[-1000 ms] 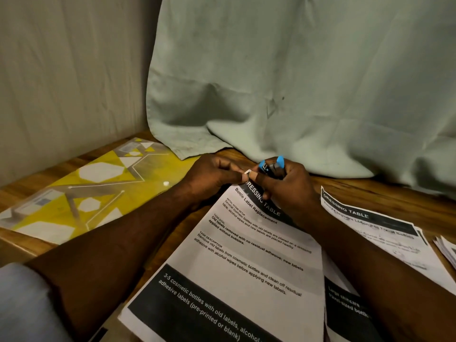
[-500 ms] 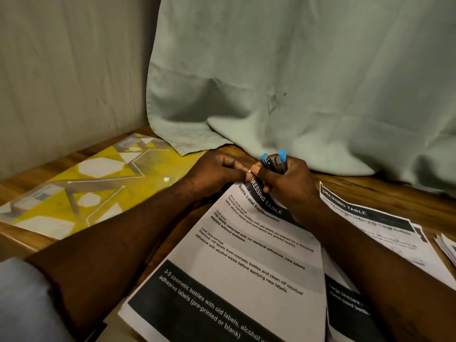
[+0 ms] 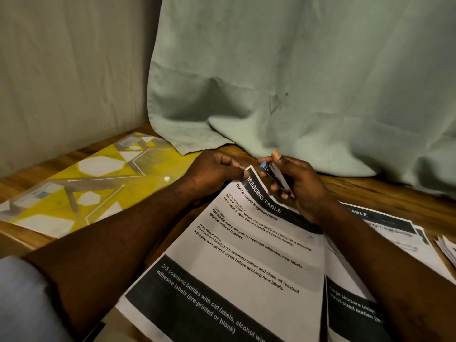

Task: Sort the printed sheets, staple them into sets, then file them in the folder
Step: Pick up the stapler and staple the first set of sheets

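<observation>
A printed set headed "Dressing Table, Bottle Label Replacement" lies in front of me on the wooden table. My left hand pinches its top left corner. My right hand grips a small black stapler with a blue tip, held just right of that corner and off the paper. More printed sheets lie under and beside my right forearm. A yellow patterned plastic folder lies flat at the left.
A pale green curtain hangs behind the hands, its hem resting on the table. A plain wall closes off the left. The edge of another paper stack shows at the far right.
The stapler has come off the sheet's corner and moved slightly right, tilted in my right hand. My left hand keeps its pinch on the corner.
</observation>
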